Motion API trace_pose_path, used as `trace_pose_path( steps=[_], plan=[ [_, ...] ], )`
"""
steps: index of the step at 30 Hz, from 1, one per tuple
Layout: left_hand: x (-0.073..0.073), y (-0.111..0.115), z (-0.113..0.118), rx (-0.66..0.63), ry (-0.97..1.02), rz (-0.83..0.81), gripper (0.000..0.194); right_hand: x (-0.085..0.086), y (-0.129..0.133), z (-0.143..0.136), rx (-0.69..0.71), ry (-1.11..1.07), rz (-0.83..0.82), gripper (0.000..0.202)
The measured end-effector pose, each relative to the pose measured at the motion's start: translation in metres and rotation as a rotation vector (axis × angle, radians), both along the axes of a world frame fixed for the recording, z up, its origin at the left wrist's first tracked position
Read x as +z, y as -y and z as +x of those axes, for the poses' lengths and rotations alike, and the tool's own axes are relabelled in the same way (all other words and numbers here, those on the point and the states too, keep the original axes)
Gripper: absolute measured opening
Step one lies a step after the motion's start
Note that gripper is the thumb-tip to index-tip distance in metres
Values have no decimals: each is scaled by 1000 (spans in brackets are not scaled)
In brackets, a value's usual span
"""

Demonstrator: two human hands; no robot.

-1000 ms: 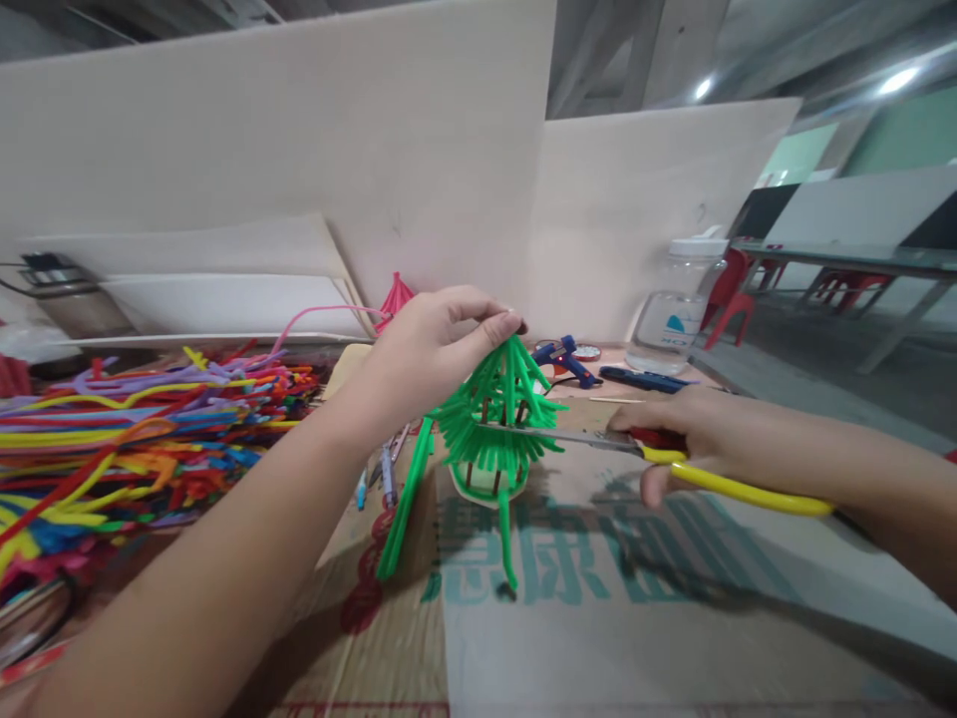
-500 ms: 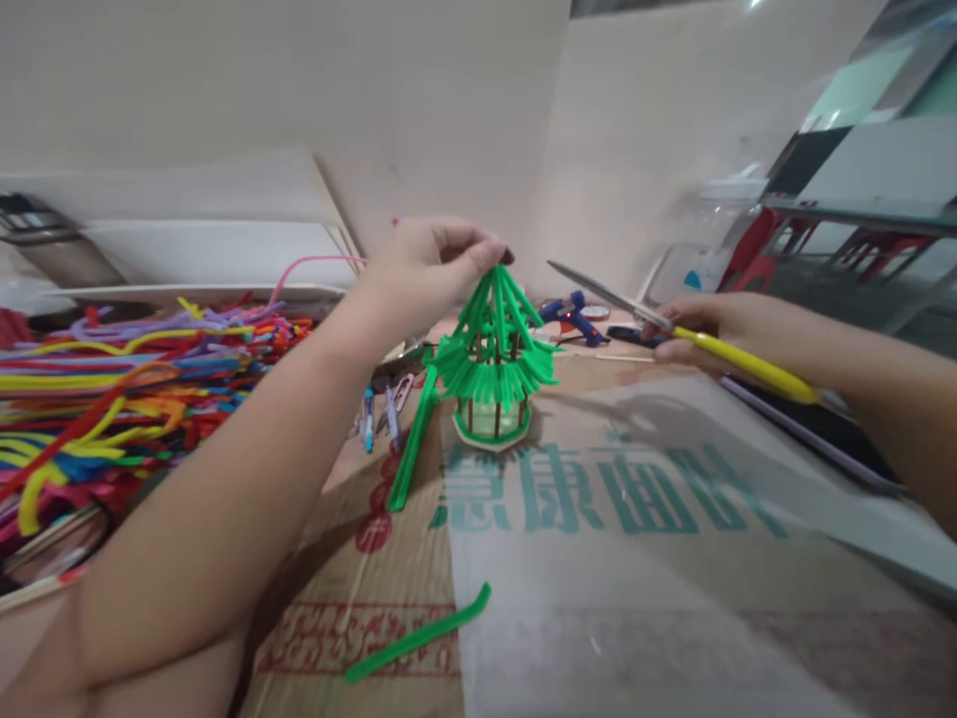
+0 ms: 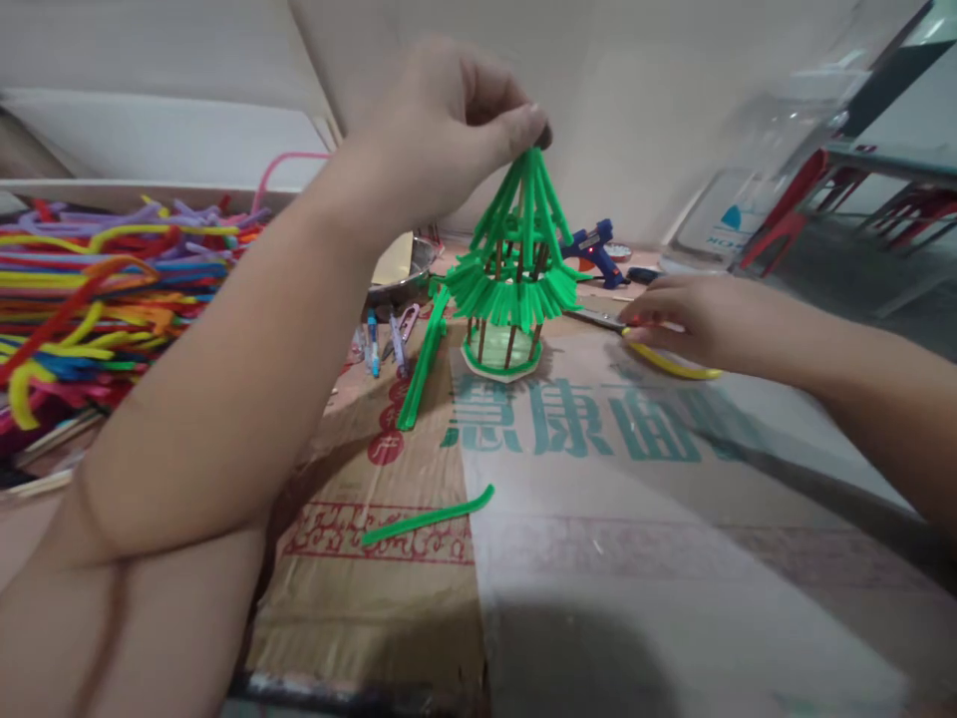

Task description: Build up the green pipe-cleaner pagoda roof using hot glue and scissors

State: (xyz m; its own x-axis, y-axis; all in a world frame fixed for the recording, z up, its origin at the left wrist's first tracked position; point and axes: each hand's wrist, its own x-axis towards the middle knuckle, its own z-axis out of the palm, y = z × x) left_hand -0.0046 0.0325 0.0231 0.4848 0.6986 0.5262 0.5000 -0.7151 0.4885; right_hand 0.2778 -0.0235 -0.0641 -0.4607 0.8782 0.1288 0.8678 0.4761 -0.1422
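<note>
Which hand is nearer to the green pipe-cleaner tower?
The left hand. Its fingertips are at the peak of the green pipe-cleaner tower; the right hand is off to the tower's right, holding the yellow-handled scissors.

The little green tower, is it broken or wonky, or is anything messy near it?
The green tower looks upright, with no break I can see. One bent green strip lies alone on the cardboard, apart from the others, so it looks stray.

Read “康面” in large teal characters on the cardboard (image 3: 568,499), between less clear ones. Appeared to end in “OK” on the clear bottle (image 3: 729,227). Blurred past reading on the red discs (image 3: 385,448).
</note>
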Motion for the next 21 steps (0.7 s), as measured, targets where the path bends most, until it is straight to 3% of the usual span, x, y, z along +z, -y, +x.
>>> trace_pose_path(
  steps=[3,6,8,10,14,21],
  plan=[
    [1,6,1,20,-2,4,26,11,36,-50,289,-220,-172,44],
    [-1,9,2,29,4,-65,28,5,65,-105,536,-207,-262,55],
    [-4,8,1,-1,26,-66,30,-7,72,-132,638,-127,-205,47],
    [-6,5,0,-17,51,-41,30,-20,69,-148,657,-97,-114,24],
    [-7,-2,-5,-73,93,-19,36,-32,60,-148,672,-97,13,14],
    [5,-5,-18,13,287,58,43,-40,54,-98,525,-144,26,13]
  ],
)
